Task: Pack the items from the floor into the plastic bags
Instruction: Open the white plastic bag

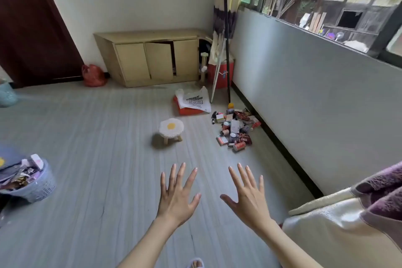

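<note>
Hands fill the near middle of the view, both held out over the grey floor with backs up. The left hand is spread wide, fingers fanned apart, holding nothing. The right hand is spread just as wide beside it, also holding nothing; the two thumbs point toward each other with a gap between them. Bare forearms run back toward the near edge, and a slippered foot shows at the bottom.

Well beyond the hands, far right and close to the base of the right wall, lies the pile of items: small cans, boxes and packets heaped together on the floor. Just left and farther back from the pile, a white plastic bag with dark print lies flat on top of a red one. An orange ball sits between the bags and the pile.

A small stool with a fried-egg cushion stands left of the pile, in the middle of the floor. A low cabinet stands against the far wall, its middle door ajar, with a red sack to its left near the dark door. A lilac basket stuffed with wrappers sits at the near left. Cream and purple cloth lies at the near right under the window wall.
</note>
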